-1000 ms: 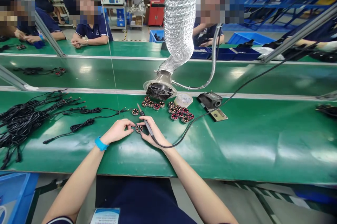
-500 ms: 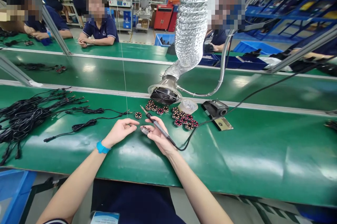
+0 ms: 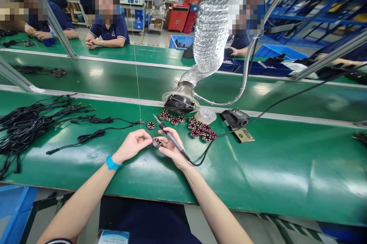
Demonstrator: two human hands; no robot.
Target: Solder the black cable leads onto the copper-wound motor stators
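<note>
My right hand [image 3: 172, 148] is wrapped round a soldering iron [image 3: 174, 139], whose tip points up and away to the left. Between the thumb and fingers of that same hand sits a small round motor stator [image 3: 157, 143] with copper windings, tilted so its windings show. My left hand [image 3: 134, 145], with a blue band at the wrist, is closed in a pinch at the stator's left edge. Whatever lies between its fingertips is too small to make out. Just beyond the hands, another stator [image 3: 150, 125] lies beside the bare wire ends of a black cable [image 3: 99, 120].
More stators [image 3: 200, 129] stand in groups beneath the fume extractor [image 3: 180, 102]. Behind them are a tape roll [image 3: 205, 115] and a soldering iron stand [image 3: 236, 122]. Black cables [image 3: 25, 122] are heaped at left. The iron's cord [image 3: 272, 102] runs right. Co-workers sit across the bench.
My left hand has moved slightly right, its fingertips closing together at the stator's edge. The stator has turned in my right hand, showing more of its windings.
</note>
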